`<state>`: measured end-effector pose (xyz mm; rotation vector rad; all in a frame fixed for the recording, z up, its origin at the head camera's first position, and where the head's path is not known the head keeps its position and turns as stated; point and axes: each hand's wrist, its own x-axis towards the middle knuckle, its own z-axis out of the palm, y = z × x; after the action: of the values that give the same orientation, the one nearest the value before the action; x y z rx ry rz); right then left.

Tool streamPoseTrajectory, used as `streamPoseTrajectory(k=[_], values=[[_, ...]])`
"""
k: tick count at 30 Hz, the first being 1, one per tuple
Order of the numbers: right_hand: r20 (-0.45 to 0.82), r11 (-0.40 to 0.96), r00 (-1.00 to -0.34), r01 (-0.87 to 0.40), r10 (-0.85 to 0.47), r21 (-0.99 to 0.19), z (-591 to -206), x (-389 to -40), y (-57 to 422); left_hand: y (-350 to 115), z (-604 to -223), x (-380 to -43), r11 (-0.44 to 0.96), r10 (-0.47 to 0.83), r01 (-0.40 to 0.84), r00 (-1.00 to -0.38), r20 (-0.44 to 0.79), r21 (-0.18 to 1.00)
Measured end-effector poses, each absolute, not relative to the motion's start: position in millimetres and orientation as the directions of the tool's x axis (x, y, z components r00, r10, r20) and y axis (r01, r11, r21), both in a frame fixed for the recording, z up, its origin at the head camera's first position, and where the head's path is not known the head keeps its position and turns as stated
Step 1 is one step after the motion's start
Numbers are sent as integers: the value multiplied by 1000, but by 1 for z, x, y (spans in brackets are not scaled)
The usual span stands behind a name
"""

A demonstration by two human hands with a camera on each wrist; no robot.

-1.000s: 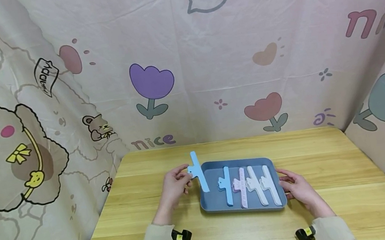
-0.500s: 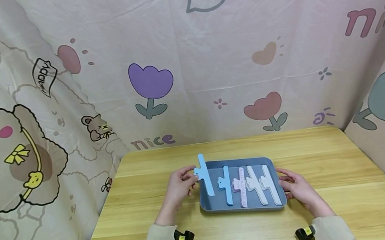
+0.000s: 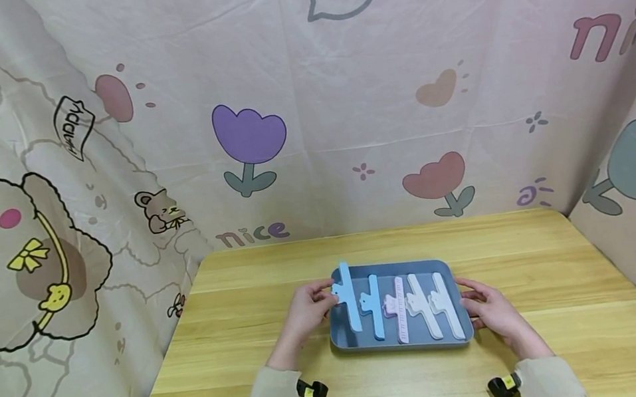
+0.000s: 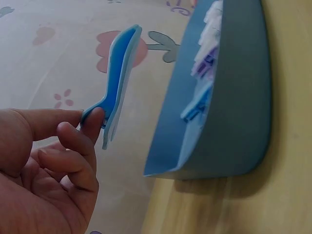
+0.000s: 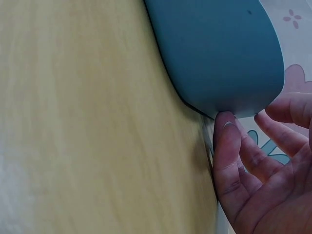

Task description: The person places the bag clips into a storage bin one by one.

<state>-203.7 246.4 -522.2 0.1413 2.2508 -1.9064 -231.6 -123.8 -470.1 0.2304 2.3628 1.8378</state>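
Note:
My left hand (image 3: 306, 310) pinches a light blue bag clip (image 3: 351, 305) by its tab, between thumb and index finger. Seen from the left wrist, this clip (image 4: 116, 78) is side-on, above the tray's rim level and apart from it. Over the left end of a grey-blue tray (image 3: 392, 349) it hangs nearly lengthwise. Inside the tray lie another blue clip (image 3: 378, 318), a pale purple clip (image 3: 402, 321) and two white clips (image 3: 432, 321), side by side. My right hand (image 3: 492, 313) rests its fingertips (image 5: 225, 119) against the tray's right end wall (image 5: 229, 63).
The tray stands on a wood-grain table (image 3: 244, 275), toward its middle. Behind and at both sides hangs a printed curtain (image 3: 315, 179). A black wrist camera (image 3: 313, 392) sits by the left sleeve, another camera (image 3: 503, 389) by the right.
My left hand has carried the blue clip rightward and down, from the tray's left edge to over its inside, turning it a little straighter. The right hand and the tray have stayed put.

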Motion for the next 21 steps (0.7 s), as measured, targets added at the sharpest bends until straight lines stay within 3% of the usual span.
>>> streamPoseTrajectory(k=[21], values=[[-201,156,-978,191,-54,-969,-523,-204,247,-115,-484,-236,383,197,-1,-977,-82,924]])
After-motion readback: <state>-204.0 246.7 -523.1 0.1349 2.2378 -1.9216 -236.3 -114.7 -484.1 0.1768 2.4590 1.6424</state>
